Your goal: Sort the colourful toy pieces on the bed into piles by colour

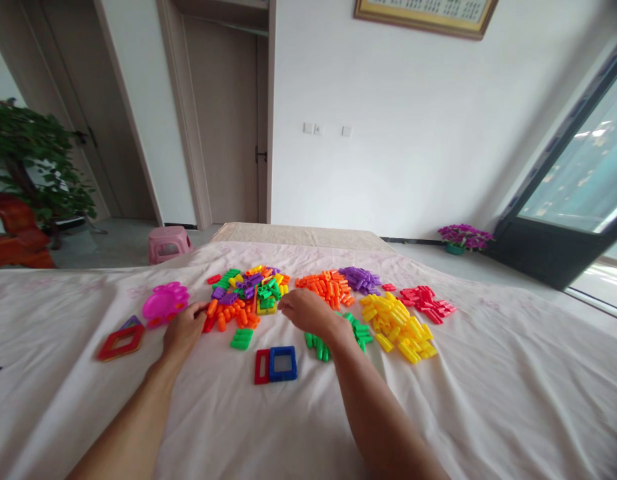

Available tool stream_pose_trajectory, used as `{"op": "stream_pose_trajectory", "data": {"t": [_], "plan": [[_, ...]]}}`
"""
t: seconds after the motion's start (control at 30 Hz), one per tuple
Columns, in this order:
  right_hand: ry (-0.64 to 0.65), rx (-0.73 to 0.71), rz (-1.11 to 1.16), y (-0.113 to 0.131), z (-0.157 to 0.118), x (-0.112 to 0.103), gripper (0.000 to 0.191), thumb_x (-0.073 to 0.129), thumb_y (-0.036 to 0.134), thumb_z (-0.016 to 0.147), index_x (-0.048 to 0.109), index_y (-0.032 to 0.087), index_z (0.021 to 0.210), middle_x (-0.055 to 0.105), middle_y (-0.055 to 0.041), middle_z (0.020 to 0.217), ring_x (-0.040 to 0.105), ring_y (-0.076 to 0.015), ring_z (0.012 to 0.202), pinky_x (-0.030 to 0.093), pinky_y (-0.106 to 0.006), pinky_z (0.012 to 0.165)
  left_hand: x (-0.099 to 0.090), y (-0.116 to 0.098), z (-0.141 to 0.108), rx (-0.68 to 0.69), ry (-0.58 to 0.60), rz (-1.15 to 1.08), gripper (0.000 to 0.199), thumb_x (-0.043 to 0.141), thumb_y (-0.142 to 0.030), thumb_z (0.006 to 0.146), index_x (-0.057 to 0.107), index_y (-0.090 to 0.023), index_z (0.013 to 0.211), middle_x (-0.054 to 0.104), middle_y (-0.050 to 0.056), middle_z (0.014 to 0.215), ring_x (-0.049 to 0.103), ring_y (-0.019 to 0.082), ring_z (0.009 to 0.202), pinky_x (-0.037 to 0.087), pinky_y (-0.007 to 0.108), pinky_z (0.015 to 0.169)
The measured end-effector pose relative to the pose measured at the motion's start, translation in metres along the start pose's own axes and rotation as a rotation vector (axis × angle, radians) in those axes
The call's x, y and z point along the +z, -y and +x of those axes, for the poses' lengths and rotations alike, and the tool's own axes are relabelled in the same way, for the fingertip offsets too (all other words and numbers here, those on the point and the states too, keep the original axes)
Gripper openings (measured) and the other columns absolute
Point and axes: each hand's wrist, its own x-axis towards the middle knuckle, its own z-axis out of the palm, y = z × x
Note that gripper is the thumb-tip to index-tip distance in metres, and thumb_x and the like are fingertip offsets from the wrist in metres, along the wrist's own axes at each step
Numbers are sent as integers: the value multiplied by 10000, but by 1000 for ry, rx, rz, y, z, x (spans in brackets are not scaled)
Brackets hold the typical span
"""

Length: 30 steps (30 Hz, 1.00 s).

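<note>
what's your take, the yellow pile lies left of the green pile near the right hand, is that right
No, left is wrong: the head view shows the yellow pile to the right of the green pile near the right hand.

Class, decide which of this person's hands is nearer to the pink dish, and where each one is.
Left. The left hand is close to the near right edge of the pink dish; the right hand is farther right, beyond the mixed-colour pile.
</note>
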Motion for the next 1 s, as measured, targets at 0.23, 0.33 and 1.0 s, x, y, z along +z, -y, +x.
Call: {"op": "stream_pose_trajectory", "data": {"t": [0.23,0.33,1.0], "plan": [[30,-261,18,52,11,56,229,572,316,971,696,220,1137,705,-70,1148,660,-214,1054,499,-285,838,4,6,2,11,5,-1,407,466,-305,860,699,-233,1186,751,45,1150,681,226,1017,483,273,822],[19,-258,-45,63,14,73,313,658,447,913,692,222,1128,685,-83,1140,652,-238,1052,520,-314,837,5,7,3,10,-1,11,403,475,-319,857,699,-231,1181,752,52,1145,683,229,1010,482,269,801],[89,56,115,-25,-6,-26,246,580,200,859,787,203,992,767,-44,967,679,-165,870,429,-213,715,1,1,0,-11,9,-6,410,465,-292,853,704,-227,1179,753,48,1133,680,223,990,477,280,820]]}}
